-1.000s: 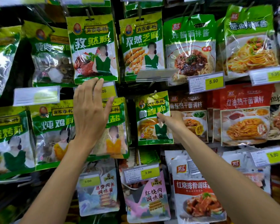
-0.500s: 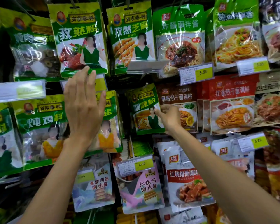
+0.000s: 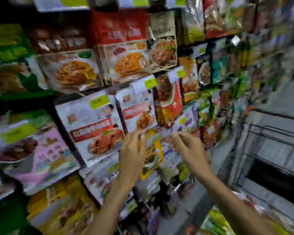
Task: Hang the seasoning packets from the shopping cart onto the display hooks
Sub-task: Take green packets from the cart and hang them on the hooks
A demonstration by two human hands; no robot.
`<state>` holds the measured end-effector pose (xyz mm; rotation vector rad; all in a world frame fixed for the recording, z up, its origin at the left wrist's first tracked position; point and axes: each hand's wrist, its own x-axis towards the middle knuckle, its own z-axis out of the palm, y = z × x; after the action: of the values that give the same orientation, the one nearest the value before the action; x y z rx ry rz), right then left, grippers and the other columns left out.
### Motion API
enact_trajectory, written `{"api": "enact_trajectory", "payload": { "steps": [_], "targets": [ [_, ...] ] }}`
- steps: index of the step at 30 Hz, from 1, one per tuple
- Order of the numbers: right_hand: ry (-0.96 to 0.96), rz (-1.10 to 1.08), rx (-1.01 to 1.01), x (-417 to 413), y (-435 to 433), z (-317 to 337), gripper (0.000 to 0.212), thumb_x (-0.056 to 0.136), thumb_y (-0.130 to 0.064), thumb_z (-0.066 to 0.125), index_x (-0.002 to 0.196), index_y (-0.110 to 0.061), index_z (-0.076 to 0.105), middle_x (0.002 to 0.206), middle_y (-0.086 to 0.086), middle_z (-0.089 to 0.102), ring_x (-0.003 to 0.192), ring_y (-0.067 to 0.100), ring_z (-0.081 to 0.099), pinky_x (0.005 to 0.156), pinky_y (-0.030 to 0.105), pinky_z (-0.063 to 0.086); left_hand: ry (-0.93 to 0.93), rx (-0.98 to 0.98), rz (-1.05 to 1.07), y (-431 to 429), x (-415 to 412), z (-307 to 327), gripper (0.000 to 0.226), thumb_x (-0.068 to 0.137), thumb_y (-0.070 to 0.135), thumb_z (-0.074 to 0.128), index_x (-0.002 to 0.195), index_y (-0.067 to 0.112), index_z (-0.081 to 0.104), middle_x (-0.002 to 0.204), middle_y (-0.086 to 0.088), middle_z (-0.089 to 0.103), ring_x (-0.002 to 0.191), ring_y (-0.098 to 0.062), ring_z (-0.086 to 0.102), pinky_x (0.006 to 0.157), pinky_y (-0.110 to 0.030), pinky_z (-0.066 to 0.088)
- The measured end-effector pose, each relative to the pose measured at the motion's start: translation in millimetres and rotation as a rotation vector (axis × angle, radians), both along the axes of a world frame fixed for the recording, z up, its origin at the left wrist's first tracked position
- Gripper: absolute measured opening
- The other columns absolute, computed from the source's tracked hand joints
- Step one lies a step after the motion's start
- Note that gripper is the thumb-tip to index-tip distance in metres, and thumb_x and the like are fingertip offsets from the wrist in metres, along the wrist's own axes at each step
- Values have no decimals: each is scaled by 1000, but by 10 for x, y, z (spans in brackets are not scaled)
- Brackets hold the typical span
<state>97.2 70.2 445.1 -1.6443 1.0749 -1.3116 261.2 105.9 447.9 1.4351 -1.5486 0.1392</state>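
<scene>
Our left hand (image 3: 131,155) and right hand (image 3: 188,150) loose, seemingly empty, mid-frame; between hangs, we reckon; next, a packet (image 3: 216,220) from the cart (image 3: 270,133), lower right.

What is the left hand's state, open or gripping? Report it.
Open, it seems: the left hand has its fingers pointing up, nearly straight, with nothing visibly held. Blur limits certainty.

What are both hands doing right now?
Left hand: open, fingers relaxed, holding nothing visible.
Right hand: fingers curled; too blurred to tell.
</scene>
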Motion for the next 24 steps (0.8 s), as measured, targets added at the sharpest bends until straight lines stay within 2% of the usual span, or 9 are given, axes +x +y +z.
{"api": "enact_trajectory", "payload": {
  "steps": [2, 4, 6, 9, 11, 14, 17, 19, 24],
  "targets": [
    [51, -117, 144, -451, 136, -550, 25, 97, -17, 55, 74, -17, 68, 72, -4, 71, 67, 2, 64, 63, 18, 47, 132, 161, -111, -96, -418, -510, 30, 97, 24, 43, 100, 3, 65, 87, -4, 64, 81, -25, 61, 73, -33, 45],
    [135, -242, 252, -859, 302, -1059, 31, 96, -12, 57, 67, -21, 63, 62, -16, 63, 62, -3, 59, 60, 15, 42, 181, 273, -187, -151, -814, -955, 19, 97, 13, 51, 92, 2, 65, 71, -2, 59, 68, -20, 54, 61, -23, 33],
    [175, -342, 399, -1185, 468, -1519, 25, 96, -12, 56, 75, -10, 69, 70, -3, 68, 69, 14, 64, 65, 27, 47, 184, 450, -254, -190, -1139, -1375, 16, 96, 6, 52, 92, -2, 65, 70, -14, 61, 66, -18, 51, 56, -20, 27],
    [157, -481, 598, -1540, 698, -2114, 24, 96, -16, 55, 82, -4, 70, 83, 15, 73, 81, 31, 68, 75, 44, 52, 197, 689, -353, -255, -1517, -1979, 20, 98, 9, 49, 100, -3, 66, 79, -20, 66, 74, -23, 58, 60, -28, 32],
    [193, -580, 684, -1698, 861, -2469, 26, 97, -20, 55, 79, -6, 69, 80, 15, 72, 80, 31, 68, 73, 45, 51, 189, 811, -415, -264, -1728, -2314, 21, 98, 8, 48, 98, -4, 65, 76, -18, 65, 77, -29, 61, 65, -32, 37],
    [227, -670, 838, -1865, 1047, -2984, 23, 97, -17, 54, 87, -3, 68, 84, 18, 70, 81, 33, 66, 71, 44, 50, 124, 944, -509, -254, -1984, -2784, 19, 99, 7, 47, 85, 5, 61, 73, -19, 57, 74, -24, 54, 65, -38, 34],
    [263, -739, 981, -2011, 1123, -3430, 23, 98, -16, 51, 98, -1, 69, 94, 16, 71, 87, 31, 65, 72, 35, 46, 70, 1088, -573, -261, -2171, -3203, 19, 100, 12, 46, 91, 4, 61, 81, -15, 61, 74, -24, 56, 65, -36, 39],
    [264, -803, 1042, -2080, 1128, -3696, 24, 98, -15, 51, 105, 1, 67, 103, 16, 71, 92, 29, 64, 77, 32, 46, 37, 1159, -602, -283, -2252, -3470, 20, 100, 11, 46, 96, -1, 62, 87, -14, 64, 80, -26, 58, 68, -35, 41],
    [272, -841, 1246, -2171, 1138, -4348, 34, 100, -21, 50, 125, 2, 53, 126, 19, 60, 114, 31, 56, 98, 41, 45, -70, 1238, -600, -420, -2346, -4109, 20, 99, 13, 47, 102, 0, 63, 87, -4, 59, 78, -17, 52, 68, -32, 41]
  ]
}}
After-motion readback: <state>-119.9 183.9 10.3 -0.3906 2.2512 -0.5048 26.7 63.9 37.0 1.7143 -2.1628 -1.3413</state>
